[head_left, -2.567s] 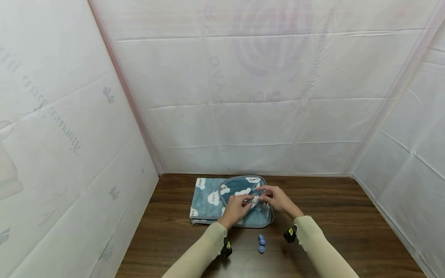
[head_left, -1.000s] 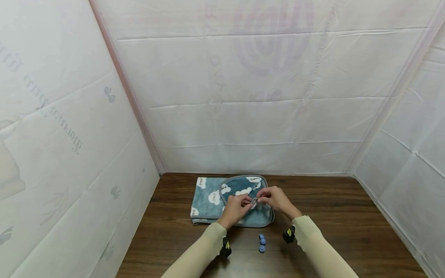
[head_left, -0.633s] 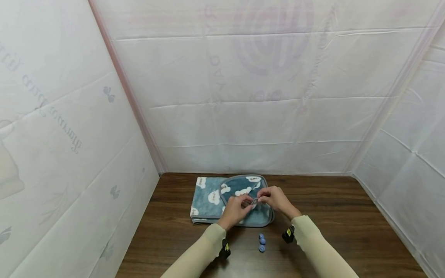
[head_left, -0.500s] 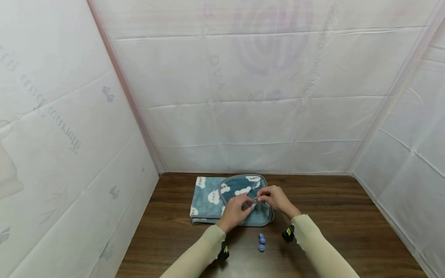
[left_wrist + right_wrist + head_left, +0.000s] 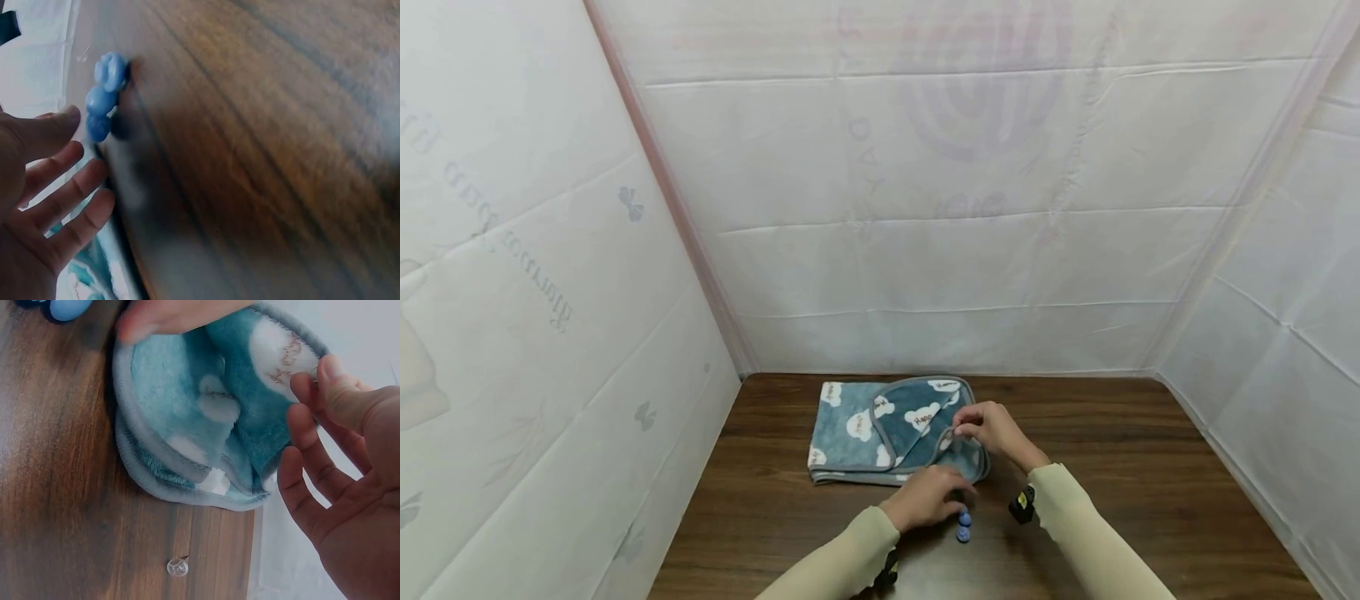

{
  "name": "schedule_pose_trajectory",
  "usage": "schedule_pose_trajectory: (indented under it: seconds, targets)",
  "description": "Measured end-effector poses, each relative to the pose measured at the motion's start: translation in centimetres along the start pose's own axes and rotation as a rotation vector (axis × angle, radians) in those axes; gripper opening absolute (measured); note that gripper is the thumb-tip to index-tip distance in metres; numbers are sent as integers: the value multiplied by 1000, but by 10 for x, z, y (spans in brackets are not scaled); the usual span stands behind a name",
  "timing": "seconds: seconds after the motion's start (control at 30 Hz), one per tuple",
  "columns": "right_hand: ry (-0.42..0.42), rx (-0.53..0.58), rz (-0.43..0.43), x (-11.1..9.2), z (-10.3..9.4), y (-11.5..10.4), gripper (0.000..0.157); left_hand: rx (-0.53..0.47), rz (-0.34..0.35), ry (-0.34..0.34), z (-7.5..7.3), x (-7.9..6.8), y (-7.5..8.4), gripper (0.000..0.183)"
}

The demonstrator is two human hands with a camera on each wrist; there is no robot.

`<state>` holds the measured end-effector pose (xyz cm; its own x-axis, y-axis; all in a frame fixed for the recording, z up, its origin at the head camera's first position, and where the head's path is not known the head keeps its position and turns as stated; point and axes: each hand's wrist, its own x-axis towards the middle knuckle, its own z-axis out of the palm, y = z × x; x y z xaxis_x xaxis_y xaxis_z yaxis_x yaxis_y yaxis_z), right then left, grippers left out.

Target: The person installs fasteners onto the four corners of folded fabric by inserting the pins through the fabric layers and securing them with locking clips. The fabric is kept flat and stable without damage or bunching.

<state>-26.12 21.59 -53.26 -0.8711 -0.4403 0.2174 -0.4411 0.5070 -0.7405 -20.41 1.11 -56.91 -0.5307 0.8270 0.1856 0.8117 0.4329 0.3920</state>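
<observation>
A folded teal blanket (image 5: 841, 437) with white cloud patches and grey edging lies at the back of the table. My right hand (image 5: 997, 433) pinches a lifted grey-edged corner of it between thumb and forefinger; the other fingers are loosely bent in the right wrist view. In front of the blanket, my left hand (image 5: 931, 497) reaches over the table with fingers apart and nothing in them. Close by its thumb, three small glossy blue round pieces (image 5: 102, 100) stand in a row; the nearest to the head camera has a flower-like face.
On the wooden table (image 5: 69, 506) beside the blanket lies a small clear disc with a thin pin (image 5: 177, 567). White sheeting (image 5: 880, 275) walls in the table at the back and both sides.
My left hand has let go of the blanket corner and moved down toward the blue pieces. My right hand has stayed at the corner, pinching it.
</observation>
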Motion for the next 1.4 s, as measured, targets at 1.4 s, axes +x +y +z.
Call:
schedule_pose_trajectory:
  seconds: [1.4]
  targets:
    - [-11, -9, 29, -7, 1, 3, 4, -6, 5, 66, 1, -3, -1, 13]
